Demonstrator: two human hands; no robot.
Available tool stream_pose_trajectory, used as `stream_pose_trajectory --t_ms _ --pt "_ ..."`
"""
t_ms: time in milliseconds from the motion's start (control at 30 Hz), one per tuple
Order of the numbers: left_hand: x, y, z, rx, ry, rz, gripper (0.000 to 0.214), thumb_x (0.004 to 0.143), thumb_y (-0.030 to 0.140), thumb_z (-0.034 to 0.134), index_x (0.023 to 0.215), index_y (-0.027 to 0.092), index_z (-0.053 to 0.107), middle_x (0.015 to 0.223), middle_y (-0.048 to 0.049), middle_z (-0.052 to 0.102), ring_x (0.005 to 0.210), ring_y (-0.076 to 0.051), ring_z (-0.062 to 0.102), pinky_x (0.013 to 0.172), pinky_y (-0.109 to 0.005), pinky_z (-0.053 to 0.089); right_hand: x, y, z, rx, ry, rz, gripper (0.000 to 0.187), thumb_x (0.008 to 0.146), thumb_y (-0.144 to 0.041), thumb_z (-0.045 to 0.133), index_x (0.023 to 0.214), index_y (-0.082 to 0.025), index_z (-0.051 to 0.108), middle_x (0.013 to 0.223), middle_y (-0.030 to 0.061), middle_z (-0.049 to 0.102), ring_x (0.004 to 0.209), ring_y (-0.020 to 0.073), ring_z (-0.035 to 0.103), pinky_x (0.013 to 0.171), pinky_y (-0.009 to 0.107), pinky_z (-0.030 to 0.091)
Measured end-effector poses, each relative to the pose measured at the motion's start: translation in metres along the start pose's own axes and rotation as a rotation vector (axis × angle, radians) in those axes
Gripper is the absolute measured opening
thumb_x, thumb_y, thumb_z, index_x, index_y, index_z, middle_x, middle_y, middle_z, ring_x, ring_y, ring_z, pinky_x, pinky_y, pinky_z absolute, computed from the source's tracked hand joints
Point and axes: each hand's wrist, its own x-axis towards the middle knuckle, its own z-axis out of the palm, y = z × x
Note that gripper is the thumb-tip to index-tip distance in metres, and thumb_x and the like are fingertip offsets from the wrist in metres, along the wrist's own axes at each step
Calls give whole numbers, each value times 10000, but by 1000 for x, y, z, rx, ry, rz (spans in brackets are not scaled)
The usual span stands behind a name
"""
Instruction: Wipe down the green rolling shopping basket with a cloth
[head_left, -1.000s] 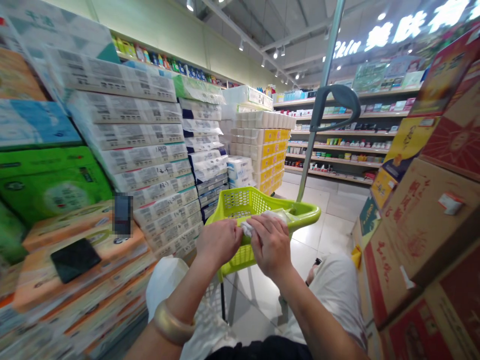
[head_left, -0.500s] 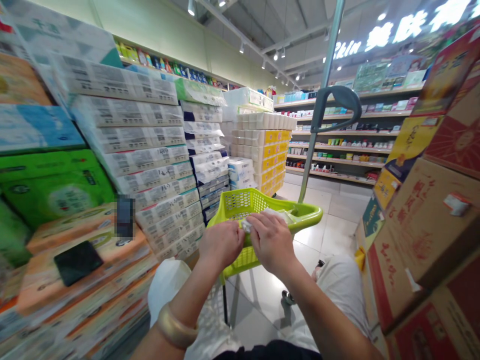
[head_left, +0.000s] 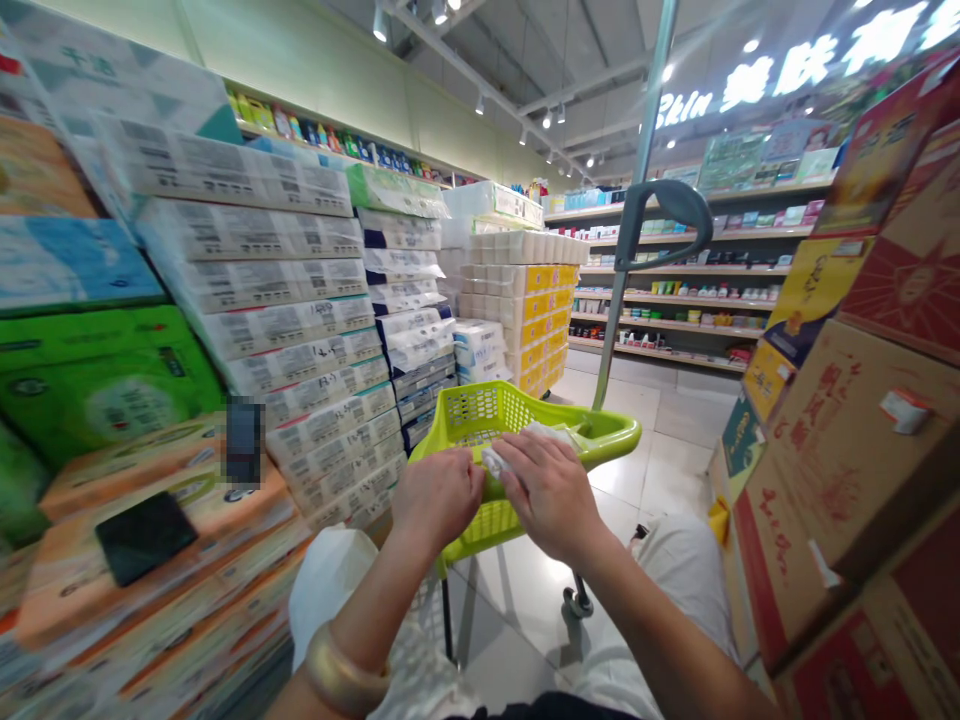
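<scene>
In front of my knees stands a lime-green plastic shopping basket trolley [head_left: 480,545] with mesh walls. My left hand [head_left: 439,497] is closed round its near rim. Beside it, my right hand [head_left: 551,490] presses a crumpled white tissue [head_left: 495,462] onto the rim, fingers bent over it; more white shows beyond the fingertips. A tall metal pole [head_left: 628,300] with a grey loop handle [head_left: 670,222] rises behind the basket's right end. Below, a caster wheel [head_left: 577,602] rests on the floor.
Stacked tissue packs [head_left: 300,335] wall the left side. A dark flat tablet-like object [head_left: 146,537] lies on orange packs [head_left: 67,590]. Cardboard cartons [head_left: 862,440] are piled close on the right. Stocked shelves [head_left: 697,300] stand at the back, beyond the tiled floor [head_left: 630,470].
My right hand has shifted slightly on the rim with the tissue, its fingers now a little flatter. My left hand keeps its hold. The view has turned slightly.
</scene>
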Motion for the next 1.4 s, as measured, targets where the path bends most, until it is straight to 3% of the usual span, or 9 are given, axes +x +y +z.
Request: stream_pose_trajectory --t_ms 67,233,467,700,800,1000,1233,1300,1400 --pt "-1 -1 0 5 -5 3 401 897 306 260 860 201 646 883 -85 714 817 -240 673 677 -331 481 0 8 -4 11 -19 7 328 949 -314 413 1222 -262 587 1252 17 608 1182 181 503 1040 338 312" --pt "-2 1 -2 -4 -25 -7 394 897 315 269 857 202 644 877 -82 712 808 -241 673 668 -328 476 2 26 -11 -76 13 197 328 970 -314 373 1171 -257 626 1211 20 638 1168 203 523 1024 365 334" --pt "0 2 -1 -52 -50 -10 399 916 346 267 901 203 639 921 -79 708 861 -214 665 710 -303 464 9 -11 5 0 -40 -19 299 945 -284 433 1171 -284 629 1250 7 618 1169 193 524 1042 365 329" --pt "-1 2 -1 -30 -35 -34 386 897 318 267 856 203 634 876 -83 705 805 -258 670 674 -357 476 8 40 -11 -78 -16 235 340 973 -303 353 1146 -259 641 1184 19 653 1113 190 569 957 347 398" --pt "0 4 1 -29 -32 -34 389 893 316 268 863 200 638 878 -90 705 811 -264 670 680 -367 479 10 34 -10 -114 -32 216 328 968 -294 366 1132 -246 646 1162 40 657 1092 198 570 953 348 386" --pt "-1 3 0 -43 -28 -20 413 903 323 248 879 204 643 878 -95 704 847 -258 668 706 -362 475 23 -2 -5 15 -148 -28 305 963 -279 379 1123 -272 639 1135 26 665 1029 158 585 961 306 355" --pt "-2 5 -2 -54 -48 -66 400 889 322 264 867 199 645 873 -98 701 816 -264 665 687 -369 471 33 36 -24 -155 -402 227 392 980 -346 278 1117 -249 632 1082 51 666 1068 198 566 918 323 372" --pt "-2 7 -1 -52 -31 -60 395 888 319 270 863 197 645 864 -99 700 817 -263 665 682 -365 469 38 32 -25 -216 -457 246 400 976 -347 269 1048 -240 648 1042 61 668 1030 214 579 880 333 387" --pt "-2 7 1 -64 -28 -55 394 898 322 271 881 197 644 885 -103 701 833 -244 663 702 -350 464 49 10 -19 -199 -516 133 411 969 -337 264 943 -230 660 965 58 680 941 204 612 842 324 405"
